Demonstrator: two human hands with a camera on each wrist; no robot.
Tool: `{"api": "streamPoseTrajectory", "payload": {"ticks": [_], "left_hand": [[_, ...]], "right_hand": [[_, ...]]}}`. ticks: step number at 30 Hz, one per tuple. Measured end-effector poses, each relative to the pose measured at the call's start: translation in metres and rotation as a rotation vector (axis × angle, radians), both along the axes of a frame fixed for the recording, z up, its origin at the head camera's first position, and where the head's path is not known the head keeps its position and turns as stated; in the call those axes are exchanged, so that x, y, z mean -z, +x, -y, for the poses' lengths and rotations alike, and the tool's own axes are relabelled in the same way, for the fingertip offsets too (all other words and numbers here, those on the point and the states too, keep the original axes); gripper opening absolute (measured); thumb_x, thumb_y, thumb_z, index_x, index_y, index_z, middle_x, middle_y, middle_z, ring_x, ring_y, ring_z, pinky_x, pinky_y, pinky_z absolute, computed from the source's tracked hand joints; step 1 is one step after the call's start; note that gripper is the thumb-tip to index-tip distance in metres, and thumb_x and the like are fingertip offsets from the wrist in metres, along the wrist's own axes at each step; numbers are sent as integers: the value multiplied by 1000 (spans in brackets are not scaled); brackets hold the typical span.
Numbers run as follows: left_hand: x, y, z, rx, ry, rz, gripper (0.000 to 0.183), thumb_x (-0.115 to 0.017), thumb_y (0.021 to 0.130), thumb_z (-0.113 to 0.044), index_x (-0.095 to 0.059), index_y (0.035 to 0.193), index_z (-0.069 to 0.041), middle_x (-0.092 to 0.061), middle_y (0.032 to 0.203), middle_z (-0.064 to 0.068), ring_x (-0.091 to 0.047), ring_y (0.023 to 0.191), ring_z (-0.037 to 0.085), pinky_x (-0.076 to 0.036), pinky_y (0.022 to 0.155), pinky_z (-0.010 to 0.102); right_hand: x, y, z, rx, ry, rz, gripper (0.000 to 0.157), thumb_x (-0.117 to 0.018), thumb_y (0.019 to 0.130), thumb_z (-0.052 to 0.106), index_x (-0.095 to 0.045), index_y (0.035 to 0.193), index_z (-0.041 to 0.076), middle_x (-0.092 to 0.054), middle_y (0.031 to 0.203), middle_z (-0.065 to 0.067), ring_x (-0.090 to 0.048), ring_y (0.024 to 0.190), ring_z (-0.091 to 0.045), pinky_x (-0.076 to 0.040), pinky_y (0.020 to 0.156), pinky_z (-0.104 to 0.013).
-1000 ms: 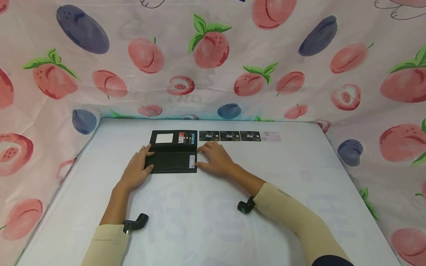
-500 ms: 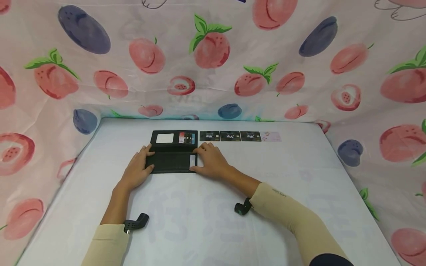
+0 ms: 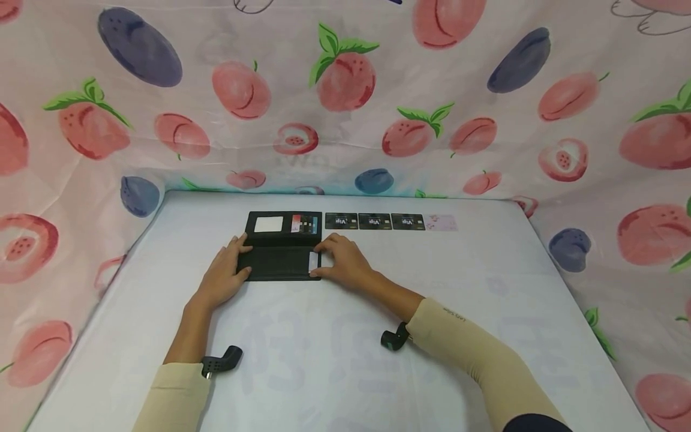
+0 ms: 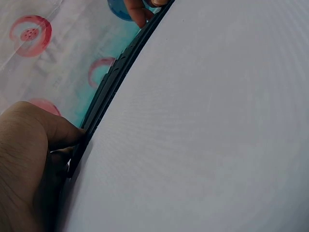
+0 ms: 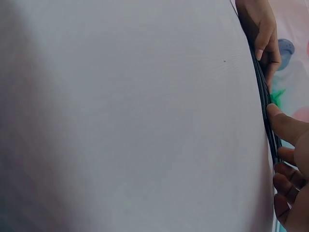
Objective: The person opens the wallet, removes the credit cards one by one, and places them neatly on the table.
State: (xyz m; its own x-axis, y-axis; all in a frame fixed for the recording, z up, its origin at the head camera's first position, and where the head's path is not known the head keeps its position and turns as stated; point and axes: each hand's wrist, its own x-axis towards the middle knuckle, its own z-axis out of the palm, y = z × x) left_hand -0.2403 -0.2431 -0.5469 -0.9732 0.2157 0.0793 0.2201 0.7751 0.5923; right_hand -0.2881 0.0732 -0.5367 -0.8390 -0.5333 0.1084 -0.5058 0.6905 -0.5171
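Note:
A black wallet (image 3: 275,263) lies unfolded flat on the white table. My left hand (image 3: 219,276) holds its left edge, thumb on the lower half and fingertips near the fold; the left wrist view shows the thumb (image 4: 67,133) against the edge. A whitish card (image 3: 313,262) shows at the right end of the lower half. Across that card my right hand (image 3: 345,263) has its thumb near the bottom end and its forefinger near the top end. In the right wrist view the right thumb (image 5: 285,124) lies on the wallet while the other fingers curl beside it.
The upper half holds a white card (image 3: 268,224) and several coloured cards (image 3: 304,224). To the right, three black VIP cards (image 3: 375,222) and a pale pink card (image 3: 441,222) lie in a row. A fruit-print cloth (image 3: 345,138) hangs behind the table.
My right hand has shifted slightly left, from the wallet's right edge onto the card, then stayed there. The left hand and the wallet have kept their places.

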Motion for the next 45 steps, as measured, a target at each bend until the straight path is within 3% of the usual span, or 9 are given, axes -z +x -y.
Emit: {"api": "streamPoseTrajectory", "payload": {"ticks": [12,28,45], "left_hand": [[3,-1,-3,1,4,-6,69,-56,97,-7,-30,159,8,-25,170,24,-12,159,43,-7,130,52],[0,-1,-3,-3,-6,-2,72,-56,97,-7,-25,161,9,-25,169,24,-12,159,44,-6,130,52],[-1,0,-1,-4,-3,-10,63,-57,97,-6,-37,155,9,-24,170,24,-13,158,45,-7,130,53]], "right_hand": [[-5,-7,-3,-35,15,78,51,-90,85,40,-74,121,8,-62,111,-2,-56,103,-17,-52,90,-32],[-3,-17,-36,-167,30,5,57,-88,86,43,-69,127,8,-59,121,-4,-53,114,-21,-49,102,-36],[-8,-20,-56,-95,-56,100,53,-89,84,28,-71,128,7,-65,121,-5,-58,107,-20,-51,96,-37]]}}
